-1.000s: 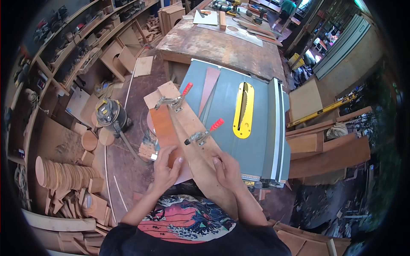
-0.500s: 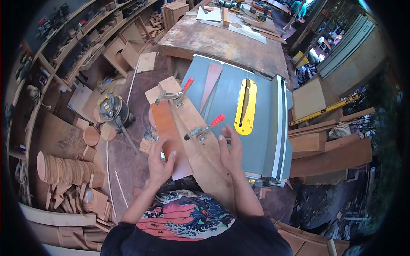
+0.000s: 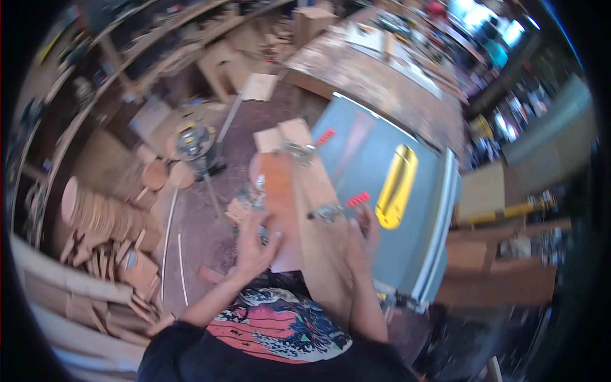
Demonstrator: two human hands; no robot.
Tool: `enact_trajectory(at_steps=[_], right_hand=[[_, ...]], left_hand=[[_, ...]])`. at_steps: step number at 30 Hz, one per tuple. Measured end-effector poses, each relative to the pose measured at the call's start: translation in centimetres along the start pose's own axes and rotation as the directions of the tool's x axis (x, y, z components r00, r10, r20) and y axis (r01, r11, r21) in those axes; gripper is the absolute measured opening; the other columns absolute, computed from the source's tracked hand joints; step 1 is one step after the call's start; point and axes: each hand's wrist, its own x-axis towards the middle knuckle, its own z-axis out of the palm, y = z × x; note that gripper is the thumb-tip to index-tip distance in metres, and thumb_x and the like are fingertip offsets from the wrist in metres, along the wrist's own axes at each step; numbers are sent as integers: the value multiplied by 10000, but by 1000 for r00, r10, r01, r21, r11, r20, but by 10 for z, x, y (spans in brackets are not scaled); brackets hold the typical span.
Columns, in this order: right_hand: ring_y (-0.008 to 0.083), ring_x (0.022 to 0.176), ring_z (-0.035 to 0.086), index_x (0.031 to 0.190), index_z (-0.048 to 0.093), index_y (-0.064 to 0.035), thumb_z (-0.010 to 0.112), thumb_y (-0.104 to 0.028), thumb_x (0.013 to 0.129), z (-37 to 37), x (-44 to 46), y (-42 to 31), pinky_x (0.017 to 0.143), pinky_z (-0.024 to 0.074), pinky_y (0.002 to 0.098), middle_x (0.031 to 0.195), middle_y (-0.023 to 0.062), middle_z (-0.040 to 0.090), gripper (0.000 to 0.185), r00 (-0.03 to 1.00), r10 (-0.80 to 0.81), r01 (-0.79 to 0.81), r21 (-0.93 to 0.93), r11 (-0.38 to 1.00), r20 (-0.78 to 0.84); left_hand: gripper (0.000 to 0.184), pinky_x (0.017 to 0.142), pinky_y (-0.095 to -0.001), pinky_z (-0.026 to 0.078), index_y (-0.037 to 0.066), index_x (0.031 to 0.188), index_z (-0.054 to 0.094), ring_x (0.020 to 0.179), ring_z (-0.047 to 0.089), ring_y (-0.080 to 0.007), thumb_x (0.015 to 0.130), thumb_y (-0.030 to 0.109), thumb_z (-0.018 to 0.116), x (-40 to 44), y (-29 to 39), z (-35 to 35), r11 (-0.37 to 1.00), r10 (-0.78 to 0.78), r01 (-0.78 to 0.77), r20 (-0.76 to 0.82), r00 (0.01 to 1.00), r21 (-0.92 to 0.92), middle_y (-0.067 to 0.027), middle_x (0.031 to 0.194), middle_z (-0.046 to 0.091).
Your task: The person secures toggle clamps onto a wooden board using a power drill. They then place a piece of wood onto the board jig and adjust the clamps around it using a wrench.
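Nearest, wearer's black T-shirt w/ pink-&-blue wave print (image 3: 283, 325) fills bottom ctr. Just past it, both hands are up & empty: L hand (image 3: 256, 247) open, fingers loosely curved, thumb apart, at L edge of flat orange-brown wood strip (image 3: 278, 191); R hand (image 3: 363, 234) also open, fingers half-curled, just below red grip of nearer silver metal toggle clamp (image 3: 328, 214). Motion blur, so can't tell if either hand touches anything. Strip lies btwn the hands, along L side of long tan wooden board (image 3: 318, 245), which runs from wearer's body up & away at a slant, overlapping L edge of grey flat-topped table saw (image 3: 414, 251) in view. Farther silver metal toggle clamp (image 3: 300, 151), also red-gripped, sits nr board's far end. On saw top: yellow oblong insert plate (image 3: 396, 191) w/ dark slot, R of board; thin pinkish tapered wood piece (image 3: 356, 140), farther back. L on floor: stack of round tan wood discs (image 3: 108, 213), then black-&-yellow shop vac (image 3: 193, 141). Beyond saw, worn brown wooden table (image 3: 356, 63) carries white sheets, wood strips & tools, mostly too blurred to ID. Far L, long wooden shelves (image 3: 159, 70) w/ misc. stuff.
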Motion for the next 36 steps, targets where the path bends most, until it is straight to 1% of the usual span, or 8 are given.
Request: enact_trajectory(at_steps=[6, 15, 18, 21, 25, 30, 33, 36], right_hand=[[213, 1087, 635, 1377, 551, 71, 604, -93, 1032, 7, -35, 3, 960, 517, 332, 1177, 141, 654, 386, 972, -228, 233, 90, 968, -63], [154, 797, 615, 1263, 603, 80, 582, -76, 1027, 88, -110, -75, 710, 509, 284, 959, 106, 649, 283, 936, -284, 258, 146, 955, 209], [148, 757, 604, 1088, 646, 47, 605, -71, 1015, 156, -120, -107, 681, 492, 270, 885, 106, 633, 145, 860, -421, 400, 131, 907, 290], [184, 755, 626, 904, 635, 4, 648, -73, 989, 233, -138, -143, 670, 481, 284, 863, 108, 642, 116, 836, -403, 377, 144, 915, 372], [244, 777, 662, 848, 637, 7, 699, -50, 938, 313, -150, -169, 706, 516, 338, 902, 151, 687, 123, 676, -512, 484, 205, 851, 530], [358, 865, 714, 1033, 675, 3, 651, -62, 957, 374, -149, -200, 770, 561, 397, 978, 185, 714, 103, 595, -408, 459, 124, 880, 692], [370, 858, 713, 1038, 688, 8, 646, -53, 950, 399, -142, -192, 764, 562, 408, 948, 188, 712, 115, 589, -357, 453, 70, 889, 725], [373, 850, 722, 1036, 705, 7, 667, -73, 936, 420, -129, -181, 763, 570, 413, 917, 192, 723, 133, 575, -326, 434, 58, 899, 750]], left_hand=[[474, 1077, -462, 436, -6, 1311, 577, 1236, 541, -397, 925, 221, 730, -4, -5, -17, 999, 42, -43, -43, 998, -21, -201, 1294, 572], [435, 1076, -451, 432, 17, 1306, 605, 1235, 547, -372, 966, 266, 716, -1, -80, -104, 977, -73, 42, -143, 987, -207, -177, 1312, 583], [338, 1035, -440, 468, 31, 1231, 667, 1184, 597, -360, 953, 216, 723, 1, -124, -170, 977, -70, 21, -225, 972, -211, -165, 1269, 635], [296, 1034, -436, 478, 34, 1200, 691, 1190, 612, -358, 937, 167, 717, -19, -201, -240, 971, -143, 115, -124, 982, -211, -172, 1267, 650], [373, 1017, -455, 490, 24, 1289, 665, 1180, 621, -392, 921, 86, 645, -43, -252, -336, 974, -197, 224, -334, 922, 45, -207, 1306, 631], [537, 1084, -469, 461, 13, 1414, 573, 1238, 587, -435, 888, 79, 659, -75, -289, -422, 797, -570, 603, -279, 773, 43, -248, 1335, 602], [527, 1031, -426, 506, -12, 1409, 582, 1173, 654, -358, 903, 92, 682, -82, -313, -437, 786, -570, 613, -297, 767, 75, -228, 1315, 648], [467, 935, -357, 548, -33, 1361, 624, 1056, 700, -230, 937, 140, 713, -61, -325, -429, 714, -698, 636, -238, 675, -291, -172, 1216, 720]])
